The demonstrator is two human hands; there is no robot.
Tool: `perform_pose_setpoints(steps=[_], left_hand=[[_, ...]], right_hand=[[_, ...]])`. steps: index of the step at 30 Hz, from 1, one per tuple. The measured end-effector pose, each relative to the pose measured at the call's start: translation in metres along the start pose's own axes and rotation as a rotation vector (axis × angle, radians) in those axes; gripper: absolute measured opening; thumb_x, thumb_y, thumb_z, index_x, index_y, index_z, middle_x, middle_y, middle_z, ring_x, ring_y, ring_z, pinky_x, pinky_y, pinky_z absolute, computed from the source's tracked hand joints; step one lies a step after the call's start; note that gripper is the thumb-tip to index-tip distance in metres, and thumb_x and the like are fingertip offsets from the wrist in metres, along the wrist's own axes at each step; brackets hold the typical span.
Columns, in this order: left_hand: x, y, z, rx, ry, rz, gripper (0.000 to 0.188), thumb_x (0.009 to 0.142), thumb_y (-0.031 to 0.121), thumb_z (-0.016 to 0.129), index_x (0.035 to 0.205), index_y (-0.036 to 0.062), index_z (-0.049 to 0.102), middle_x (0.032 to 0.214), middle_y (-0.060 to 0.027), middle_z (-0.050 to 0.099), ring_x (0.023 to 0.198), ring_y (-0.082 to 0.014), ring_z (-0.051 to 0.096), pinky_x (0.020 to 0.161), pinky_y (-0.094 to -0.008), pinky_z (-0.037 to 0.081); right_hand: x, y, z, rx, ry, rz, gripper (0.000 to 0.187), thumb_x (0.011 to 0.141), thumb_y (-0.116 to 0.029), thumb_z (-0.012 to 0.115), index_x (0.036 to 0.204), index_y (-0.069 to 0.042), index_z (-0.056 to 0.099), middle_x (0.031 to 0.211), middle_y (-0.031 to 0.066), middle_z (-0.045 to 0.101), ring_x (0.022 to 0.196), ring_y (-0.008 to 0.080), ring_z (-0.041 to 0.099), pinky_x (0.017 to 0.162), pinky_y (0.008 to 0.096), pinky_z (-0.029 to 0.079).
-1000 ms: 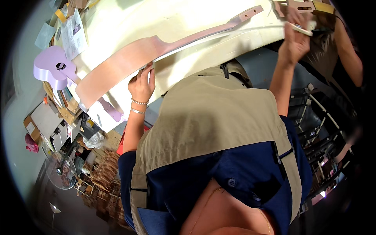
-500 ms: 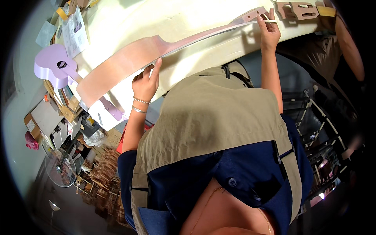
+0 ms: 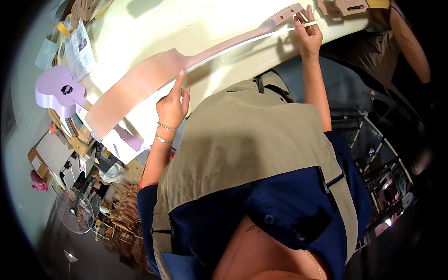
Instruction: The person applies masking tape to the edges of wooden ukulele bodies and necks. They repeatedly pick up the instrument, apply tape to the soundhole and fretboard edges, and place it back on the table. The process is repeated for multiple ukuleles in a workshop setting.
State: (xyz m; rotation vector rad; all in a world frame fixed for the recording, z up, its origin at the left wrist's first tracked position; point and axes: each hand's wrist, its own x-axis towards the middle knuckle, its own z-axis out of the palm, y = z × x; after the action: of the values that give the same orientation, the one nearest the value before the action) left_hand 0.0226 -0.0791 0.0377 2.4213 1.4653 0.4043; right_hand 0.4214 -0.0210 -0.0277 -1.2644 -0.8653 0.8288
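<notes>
An unfinished wooden ukulele lies on its side on the pale table, its neck running up to the right. My left hand has its index finger stretched out, with the fingertip at the body's near edge by the neck joint. The thumb stands apart, and nothing shows in this hand. At the headstock, my right hand has its fingertips against or right beside the wood. A short white stick is held between its fingers. Whether those fingers also grip the headstock, I cannot tell.
A small lilac ukulele stands at the left, near a printed sheet. Another wooden headstock lies at the far right, beside another person's arm. A fan and stacked wood pieces are at the lower left.
My left index finger has straightened along the body's edge, and the thumb has moved away from it. The whole view has shifted slightly; my right hand stays by the headstock.
</notes>
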Motion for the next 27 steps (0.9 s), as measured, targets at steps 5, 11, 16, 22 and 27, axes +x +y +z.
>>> perform_pose_setpoints(steps=[5,11,16,22,27], left_hand=[[0.005,0.006,0.002,-0.018,-0.061,-0.019,0.065,0.079,0.009,0.065,0.138,0.0073,0.038,0.068,-0.0032,0.062,0.043,-0.0147,0.049,0.040,-0.0257,0.039],[0.018,0.014,0.007,0.005,-0.055,0.088,0.068,0.079,0.012,0.064,0.140,0.0079,0.035,0.068,-0.0017,0.062,0.039,-0.0144,0.043,0.038,-0.0259,0.036],[0.033,0.022,0.013,0.075,-0.104,0.154,0.071,0.079,0.013,0.063,0.142,0.0107,0.033,0.059,0.0010,0.053,0.037,-0.0140,0.036,0.035,-0.0266,0.031],[0.063,0.047,0.032,0.068,-0.168,0.276,0.076,0.075,0.007,0.057,0.145,0.0091,0.027,0.054,-0.0010,0.047,0.036,-0.0147,0.039,0.034,-0.0285,0.031],[0.109,0.093,0.069,0.019,-0.096,0.353,0.074,0.072,0.005,0.056,0.141,0.0017,0.031,0.056,-0.0038,0.050,0.036,-0.0161,0.045,0.034,-0.0291,0.035]], right_hand=[[-0.001,-0.001,0.004,-0.028,0.034,0.006,0.058,0.081,0.005,0.061,0.136,-0.002,0.041,0.124,0.0109,0.053,0.115,0.0215,0.054,0.089,0.0274,0.047],[0.001,0.010,0.003,-0.012,0.028,-0.053,0.059,0.081,0.003,0.063,0.135,-0.001,0.041,0.128,0.0120,0.052,0.117,0.0220,0.053,0.092,0.0283,0.046],[-0.001,0.007,0.008,-0.006,0.037,-0.048,0.059,0.080,0.002,0.064,0.135,0.000,0.042,0.128,0.0132,0.053,0.118,0.0228,0.052,0.097,0.0310,0.045],[-0.004,0.001,0.011,-0.005,0.055,-0.036,0.058,0.080,0.002,0.064,0.134,0.002,0.042,0.127,0.0152,0.053,0.119,0.0227,0.051,0.097,0.0310,0.044],[-0.004,0.005,0.012,-0.045,0.026,-0.055,0.057,0.083,0.005,0.060,0.135,0.000,0.040,0.133,0.0119,0.047,0.118,0.0225,0.051,0.097,0.0310,0.045]])
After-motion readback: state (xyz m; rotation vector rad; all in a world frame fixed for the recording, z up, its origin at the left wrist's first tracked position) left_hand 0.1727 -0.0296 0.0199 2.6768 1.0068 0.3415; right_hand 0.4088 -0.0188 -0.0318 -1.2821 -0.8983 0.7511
